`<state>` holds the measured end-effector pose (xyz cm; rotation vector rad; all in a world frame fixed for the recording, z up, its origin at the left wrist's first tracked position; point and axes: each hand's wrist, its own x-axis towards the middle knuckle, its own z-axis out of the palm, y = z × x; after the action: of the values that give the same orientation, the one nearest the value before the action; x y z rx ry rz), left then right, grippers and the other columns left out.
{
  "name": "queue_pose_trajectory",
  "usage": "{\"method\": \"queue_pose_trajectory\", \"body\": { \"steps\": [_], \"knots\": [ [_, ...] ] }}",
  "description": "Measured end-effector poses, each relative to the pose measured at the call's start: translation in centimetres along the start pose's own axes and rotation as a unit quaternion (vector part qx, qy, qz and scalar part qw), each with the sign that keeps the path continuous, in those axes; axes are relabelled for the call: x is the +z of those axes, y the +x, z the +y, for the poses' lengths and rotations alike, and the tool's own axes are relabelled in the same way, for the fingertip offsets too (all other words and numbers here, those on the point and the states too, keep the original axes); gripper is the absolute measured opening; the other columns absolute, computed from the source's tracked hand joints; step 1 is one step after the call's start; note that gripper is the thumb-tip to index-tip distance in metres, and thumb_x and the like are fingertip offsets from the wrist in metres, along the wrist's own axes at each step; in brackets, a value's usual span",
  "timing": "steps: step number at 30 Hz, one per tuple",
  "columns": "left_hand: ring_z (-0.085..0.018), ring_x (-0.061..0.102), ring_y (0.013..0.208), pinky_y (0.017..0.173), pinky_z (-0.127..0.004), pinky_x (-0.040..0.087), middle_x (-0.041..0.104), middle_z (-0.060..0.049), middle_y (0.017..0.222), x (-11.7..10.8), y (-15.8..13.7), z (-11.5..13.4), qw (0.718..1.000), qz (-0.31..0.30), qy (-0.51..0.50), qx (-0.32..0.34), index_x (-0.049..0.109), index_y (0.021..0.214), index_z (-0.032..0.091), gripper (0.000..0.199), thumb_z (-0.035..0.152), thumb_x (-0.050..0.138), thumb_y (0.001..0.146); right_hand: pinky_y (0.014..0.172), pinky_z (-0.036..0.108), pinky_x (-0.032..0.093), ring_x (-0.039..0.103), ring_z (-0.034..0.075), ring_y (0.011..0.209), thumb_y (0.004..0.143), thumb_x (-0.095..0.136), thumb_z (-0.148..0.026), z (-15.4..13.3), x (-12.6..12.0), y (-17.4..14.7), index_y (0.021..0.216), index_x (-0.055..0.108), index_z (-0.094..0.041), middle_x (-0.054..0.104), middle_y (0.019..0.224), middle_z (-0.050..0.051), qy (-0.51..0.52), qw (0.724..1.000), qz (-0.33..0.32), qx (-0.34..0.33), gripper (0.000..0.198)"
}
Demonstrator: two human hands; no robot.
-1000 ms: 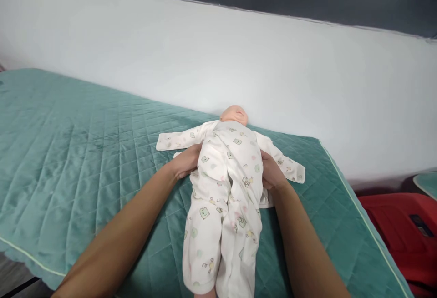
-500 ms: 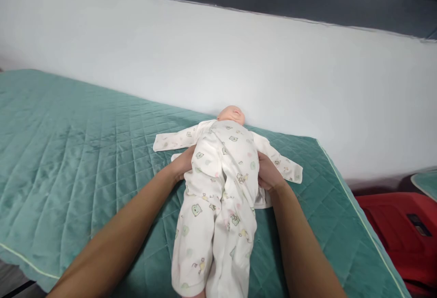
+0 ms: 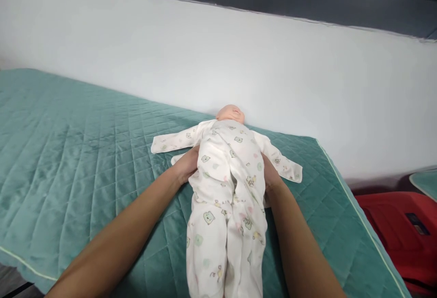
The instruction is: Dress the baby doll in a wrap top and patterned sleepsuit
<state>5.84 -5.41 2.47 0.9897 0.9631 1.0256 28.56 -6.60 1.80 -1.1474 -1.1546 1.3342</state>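
A baby doll lies on its back with its head towards the wall. It wears white clothes printed with small bears: a top whose sleeves spread out flat to both sides, and trousers that sit high on the trunk. My left hand grips the doll's left-hand side in the view, its fingertips hidden behind the cloth. On the opposite side my right hand clasps the trunk, its fingers tucked mostly out of sight. Shirt hem shows beside both wrists.
Under the doll is a green quilted bedcover with a pale piped edge. A white wall rises right behind the head. To the right, below the bed's edge, stands a red object of hard-looking material.
The doll's hips and legs have swung to the right, and both hands have shifted slightly right with them. The head and sleeves have hardly moved.
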Motion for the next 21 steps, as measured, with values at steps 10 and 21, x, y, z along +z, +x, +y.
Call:
{"method": "queue_pose_trajectory", "body": {
  "steps": [10,21],
  "knots": [
    [-0.029,0.071,0.094,0.089,-0.038,0.055,0.076,-0.007,0.08,0.1,0.6,-0.6,0.987,-0.059,-0.143,-0.04,0.072,0.099,0.016,0.033,0.034,0.079,0.072,0.107,0.051,0.045,0.058,0.035,0.123,0.079,0.07,-0.044,0.1,-0.5,0.1,0.118,0.072,-0.024,0.07,0.127,0.009,-0.186,0.977,0.02,-0.104,0.043],
    [-0.032,0.069,0.101,0.09,-0.04,0.055,0.076,-0.008,0.081,0.2,0.7,-0.2,0.986,-0.036,-0.148,-0.071,0.073,0.093,0.017,0.034,0.034,0.082,0.065,0.099,0.045,0.05,0.063,0.033,0.111,0.072,0.075,-0.041,0.5,-0.8,0.5,0.106,0.074,-0.023,0.073,0.117,0.006,-0.198,0.975,-0.002,-0.105,0.039]
  ]
}}
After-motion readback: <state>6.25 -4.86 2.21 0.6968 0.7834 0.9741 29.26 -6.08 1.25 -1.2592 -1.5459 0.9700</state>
